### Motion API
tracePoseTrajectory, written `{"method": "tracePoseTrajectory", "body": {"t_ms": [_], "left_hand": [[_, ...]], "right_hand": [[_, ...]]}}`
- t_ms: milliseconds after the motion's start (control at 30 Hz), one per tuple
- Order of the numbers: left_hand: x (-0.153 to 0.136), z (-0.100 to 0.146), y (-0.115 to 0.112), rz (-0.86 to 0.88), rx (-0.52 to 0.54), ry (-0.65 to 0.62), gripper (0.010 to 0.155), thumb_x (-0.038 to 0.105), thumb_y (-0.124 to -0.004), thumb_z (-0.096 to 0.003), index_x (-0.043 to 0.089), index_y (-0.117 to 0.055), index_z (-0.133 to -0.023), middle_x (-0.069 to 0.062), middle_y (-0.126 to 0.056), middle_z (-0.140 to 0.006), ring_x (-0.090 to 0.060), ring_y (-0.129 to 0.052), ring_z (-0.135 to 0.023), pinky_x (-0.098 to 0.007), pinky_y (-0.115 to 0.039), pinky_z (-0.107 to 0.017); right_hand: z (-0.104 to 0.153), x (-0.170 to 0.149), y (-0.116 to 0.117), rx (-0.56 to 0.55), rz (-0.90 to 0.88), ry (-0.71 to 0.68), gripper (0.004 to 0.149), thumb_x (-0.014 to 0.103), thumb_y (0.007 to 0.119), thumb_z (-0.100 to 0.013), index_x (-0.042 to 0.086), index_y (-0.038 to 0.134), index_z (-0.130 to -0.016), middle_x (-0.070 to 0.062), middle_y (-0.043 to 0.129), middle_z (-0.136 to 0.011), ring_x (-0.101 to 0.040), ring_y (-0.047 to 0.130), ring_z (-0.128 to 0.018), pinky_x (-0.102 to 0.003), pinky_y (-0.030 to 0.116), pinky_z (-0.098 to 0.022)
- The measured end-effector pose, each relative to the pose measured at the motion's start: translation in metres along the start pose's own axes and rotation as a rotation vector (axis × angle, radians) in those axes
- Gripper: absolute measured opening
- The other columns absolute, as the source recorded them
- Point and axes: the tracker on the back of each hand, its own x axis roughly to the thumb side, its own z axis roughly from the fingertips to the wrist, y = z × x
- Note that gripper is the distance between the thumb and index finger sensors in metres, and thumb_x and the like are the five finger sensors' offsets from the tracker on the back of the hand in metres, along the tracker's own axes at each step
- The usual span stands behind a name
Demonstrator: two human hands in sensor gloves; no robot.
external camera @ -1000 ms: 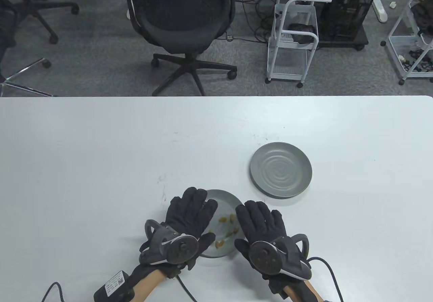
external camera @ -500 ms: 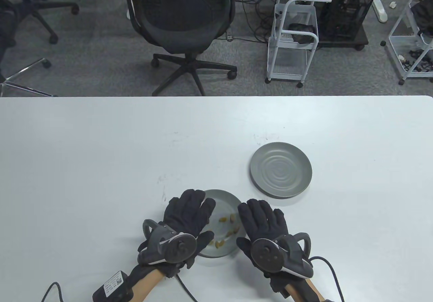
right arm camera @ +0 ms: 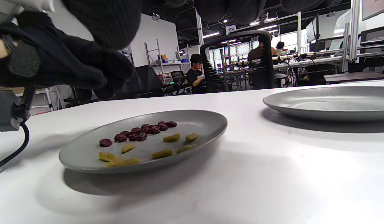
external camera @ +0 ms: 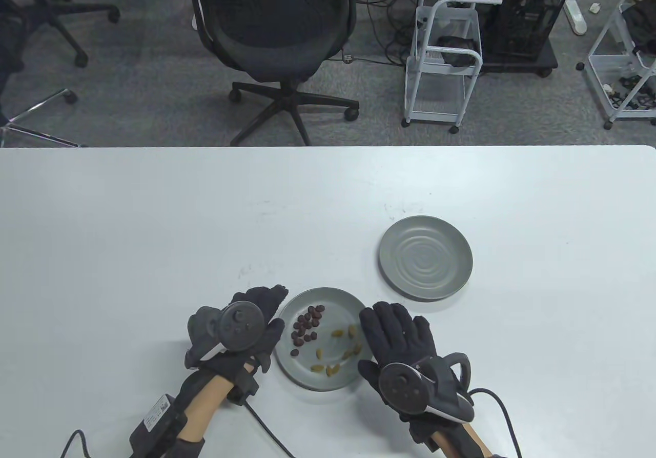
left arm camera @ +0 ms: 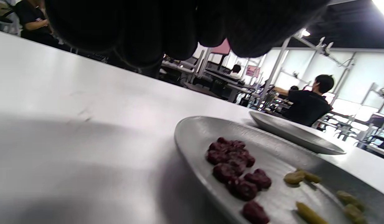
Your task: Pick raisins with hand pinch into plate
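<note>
Black knit-gloved hands (external camera: 397, 342) with grey trackers (external camera: 410, 387), black cables (external camera: 499, 406).

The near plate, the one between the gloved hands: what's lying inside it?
The near plate holds a cluster of dark red raisins on its left and scattered yellow-green raisins on its right. The right hand overlaps its right rim, hiding that edge.

Left hand (external camera: 241, 330): I couldn't see its fingertips under the tracker in the table view; the left wrist view showed only blurred dark finger bulges at the top edge.
Right hand (external camera: 402, 347): palm and fingertips were hidden beneath it.
Near plate (left arm camera: 195, 133): I saw it cut off at the lower right edge.
Bench (left arm camera: 54, 161): foreground was blurred.
</note>
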Motion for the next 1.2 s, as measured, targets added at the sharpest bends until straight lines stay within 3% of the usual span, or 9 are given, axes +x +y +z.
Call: {"method": "tracePoseTrajectory", "body": {"t_ms": [133, 267, 467, 600, 733, 933, 1200], "left_hand": [[-0.008, -0.013, -0.015, -0.021, -0.111, 0.079, 0.072, 0.043, -0.082, -0.0455, 0.020, -0.059, -0.109, -0.020, -0.072, -0.107, -0.038, -0.094, -0.071, -0.049, -0.086, -0.040], [-0.010, -0.022, -0.025, -0.061, -0.168, 0.132, 0.071, 0.045, -0.080, -0.0466, 0.019, -0.058, -0.109, -0.018, -0.081, -0.100, -0.028, -0.100, -0.060, -0.041, -0.090, -0.033], [-0.001, -0.030, -0.046, -0.213, -0.291, 0.179, 0.070, 0.051, -0.077, -0.0492, 0.022, -0.057, -0.109, -0.010, -0.079, -0.092, -0.018, -0.091, -0.054, -0.036, -0.086, -0.038], [0.006, -0.030, -0.049, -0.250, -0.281, 0.192, 0.064, 0.050, -0.076, -0.0496, 0.023, -0.062, -0.106, -0.003, -0.085, -0.083, -0.009, -0.095, -0.043, -0.029, -0.090, -0.029], [0.001, -0.030, -0.048, -0.142, -0.301, 0.251, 0.066, 0.046, -0.078, -0.0499, 0.021, -0.058, -0.107, -0.002, -0.084, -0.081, -0.005, -0.096, -0.040, -0.026, -0.092, -0.028], [-0.021, -0.030, -0.046, 0.187, -0.373, 0.278, 0.059, 0.043, -0.075, -0.0526, 0.027, -0.060, -0.107, -0.001, -0.080, -0.083, -0.003, -0.099, -0.043, -0.024, -0.095, -0.031], [-0.034, -0.026, -0.051, 0.545, -0.415, 0.249, 0.056, 0.040, -0.073, -0.0523, 0.029, -0.057, -0.104, -0.004, -0.077, -0.083, -0.010, -0.101, -0.038, -0.025, -0.095, -0.026]], "right_hand": [[0.002, 0.003, -0.002, -0.014, 0.001, -0.009, 0.086, 0.049, 0.071, -0.054, 0.015, 0.023, -0.117, -0.020, 0.032, -0.121, -0.051, 0.040, -0.110, -0.073, 0.043, -0.072], [0.003, 0.003, -0.004, -0.025, -0.001, -0.011, 0.086, 0.049, 0.071, -0.054, 0.015, 0.024, -0.117, -0.020, 0.032, -0.121, -0.051, 0.041, -0.110, -0.073, 0.043, -0.072], [0.003, 0.005, -0.003, -0.021, 0.024, -0.012, 0.086, 0.049, 0.071, -0.054, 0.015, 0.024, -0.117, -0.020, 0.032, -0.121, -0.051, 0.041, -0.110, -0.073, 0.044, -0.072], [0.003, 0.007, -0.004, -0.022, 0.035, -0.024, 0.086, 0.049, 0.071, -0.054, 0.015, 0.023, -0.117, -0.020, 0.032, -0.121, -0.051, 0.040, -0.110, -0.073, 0.043, -0.072], [0.004, 0.009, -0.004, -0.027, 0.035, -0.030, 0.086, 0.049, 0.071, -0.054, 0.015, 0.024, -0.117, -0.020, 0.032, -0.121, -0.051, 0.041, -0.110, -0.073, 0.043, -0.072], [0.004, 0.008, -0.004, -0.022, 0.035, -0.031, 0.086, 0.049, 0.071, -0.054, 0.015, 0.024, -0.117, -0.021, 0.032, -0.121, -0.051, 0.041, -0.110, -0.073, 0.044, -0.072], [0.004, 0.008, -0.005, -0.015, 0.034, -0.033, 0.086, 0.049, 0.071, -0.054, 0.015, 0.024, -0.117, -0.021, 0.032, -0.121, -0.051, 0.042, -0.110, -0.073, 0.045, -0.072]]}}
